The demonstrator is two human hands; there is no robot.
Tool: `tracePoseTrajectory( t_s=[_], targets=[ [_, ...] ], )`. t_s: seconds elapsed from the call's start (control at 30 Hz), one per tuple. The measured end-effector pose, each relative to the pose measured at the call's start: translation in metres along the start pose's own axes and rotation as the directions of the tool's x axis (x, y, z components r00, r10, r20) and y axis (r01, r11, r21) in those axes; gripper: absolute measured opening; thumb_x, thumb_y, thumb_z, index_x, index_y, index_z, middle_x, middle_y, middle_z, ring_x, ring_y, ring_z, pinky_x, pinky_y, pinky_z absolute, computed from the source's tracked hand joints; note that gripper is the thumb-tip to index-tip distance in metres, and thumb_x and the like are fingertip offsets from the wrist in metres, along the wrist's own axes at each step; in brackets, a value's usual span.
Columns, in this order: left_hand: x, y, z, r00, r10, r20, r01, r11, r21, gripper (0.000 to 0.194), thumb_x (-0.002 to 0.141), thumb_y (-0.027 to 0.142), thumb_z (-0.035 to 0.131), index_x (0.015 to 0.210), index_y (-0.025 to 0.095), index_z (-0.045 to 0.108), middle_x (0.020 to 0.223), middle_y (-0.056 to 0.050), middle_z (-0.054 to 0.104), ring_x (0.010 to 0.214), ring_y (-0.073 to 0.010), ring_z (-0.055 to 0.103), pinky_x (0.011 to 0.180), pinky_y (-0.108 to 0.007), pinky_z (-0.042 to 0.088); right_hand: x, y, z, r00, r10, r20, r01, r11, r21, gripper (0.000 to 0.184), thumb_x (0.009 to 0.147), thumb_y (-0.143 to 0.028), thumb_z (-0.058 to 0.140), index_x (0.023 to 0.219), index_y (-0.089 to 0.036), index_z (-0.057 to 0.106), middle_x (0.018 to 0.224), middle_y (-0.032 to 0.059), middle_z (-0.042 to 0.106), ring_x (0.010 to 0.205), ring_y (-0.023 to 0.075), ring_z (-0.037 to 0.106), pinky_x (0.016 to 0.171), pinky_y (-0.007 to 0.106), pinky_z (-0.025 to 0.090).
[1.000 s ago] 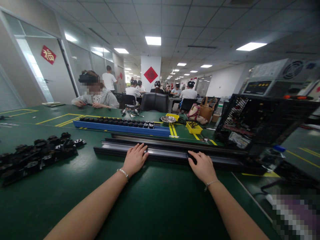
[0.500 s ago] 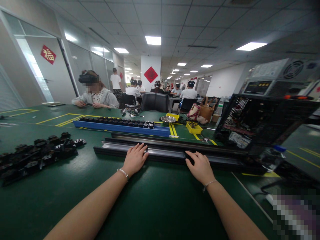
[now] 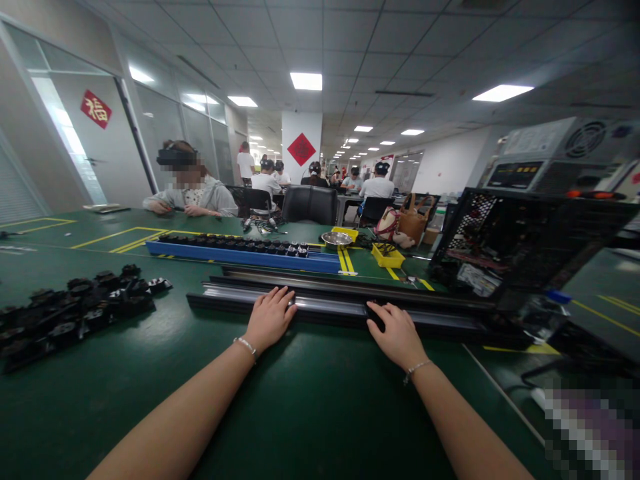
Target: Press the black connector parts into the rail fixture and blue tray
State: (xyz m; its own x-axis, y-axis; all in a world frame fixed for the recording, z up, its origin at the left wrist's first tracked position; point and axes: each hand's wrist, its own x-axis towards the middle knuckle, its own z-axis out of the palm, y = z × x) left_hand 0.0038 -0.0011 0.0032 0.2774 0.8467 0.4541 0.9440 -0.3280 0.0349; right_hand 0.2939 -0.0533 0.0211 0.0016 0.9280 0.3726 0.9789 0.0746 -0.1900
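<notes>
A long black rail (image 3: 330,308) with a shiny metallic channel lies across the green table in front of me. My left hand (image 3: 271,317) rests on its left part, fingers stretched and lying over the channel. Farther right, my right hand (image 3: 396,330) is over the same rail. Its thumb and fingers are around a small black piece (image 3: 371,311) in the channel, mostly hidden by the hand. Directly behind lies a second black rail (image 3: 310,283), parallel to the first.
Black parts (image 3: 80,307) are heaped at left. A blue rail (image 3: 240,256) holding more sits farther back. Beyond are a metal dish (image 3: 337,238) and yellow bin (image 3: 387,257). An open computer case (image 3: 505,240) stands right. A co-worker (image 3: 200,190) sits across at left.
My right hand has shifted slightly left along the rail, with the small black piece under its fingers. The left hand stays in place. A standing person in the background has moved right.
</notes>
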Motion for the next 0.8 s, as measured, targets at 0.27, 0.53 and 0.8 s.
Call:
tracePoseTrajectory(
  t_s=[0.27,0.53,0.8],
  targets=[
    [0.0002,-0.0006,0.001,1.0,0.006,0.005,-0.006,1.0,0.011,0.048,0.092,0.044,0.024,0.128,0.026,0.049,0.138,-0.002,0.045,0.129,-0.0213,0.037,0.1,-0.041,0.033,-0.0003,-0.0032,0.0063,0.998,-0.068,-0.019,0.068,0.998,0.004,0.045,0.084,-0.037,0.042,0.125,-0.024,0.052,0.115,0.0099,0.056,0.119,0.0256,0.044,0.102,0.047,0.029],
    [0.0,-0.0001,-0.0009,1.0,0.002,0.004,-0.002,1.0,0.016,0.047,0.092,0.044,0.025,0.127,0.026,0.049,0.138,-0.002,0.045,0.129,-0.0212,0.037,0.1,-0.041,0.033,-0.0009,-0.0072,0.0043,0.997,-0.079,0.002,0.079,0.997,0.018,0.046,0.083,-0.038,0.042,0.126,-0.024,0.051,0.118,0.0109,0.055,0.119,0.0261,0.044,0.103,0.047,0.029],
    [0.0003,-0.0002,0.0003,1.0,-0.001,0.002,0.001,1.0,0.008,0.047,0.092,0.045,0.025,0.128,0.027,0.049,0.138,-0.002,0.046,0.129,-0.0214,0.036,0.1,-0.041,0.033,-0.0007,-0.0077,0.0044,0.995,-0.089,0.039,0.088,0.996,0.027,0.049,0.083,-0.038,0.042,0.129,-0.023,0.048,0.122,0.0113,0.053,0.121,0.0263,0.042,0.104,0.046,0.028]
  ],
)
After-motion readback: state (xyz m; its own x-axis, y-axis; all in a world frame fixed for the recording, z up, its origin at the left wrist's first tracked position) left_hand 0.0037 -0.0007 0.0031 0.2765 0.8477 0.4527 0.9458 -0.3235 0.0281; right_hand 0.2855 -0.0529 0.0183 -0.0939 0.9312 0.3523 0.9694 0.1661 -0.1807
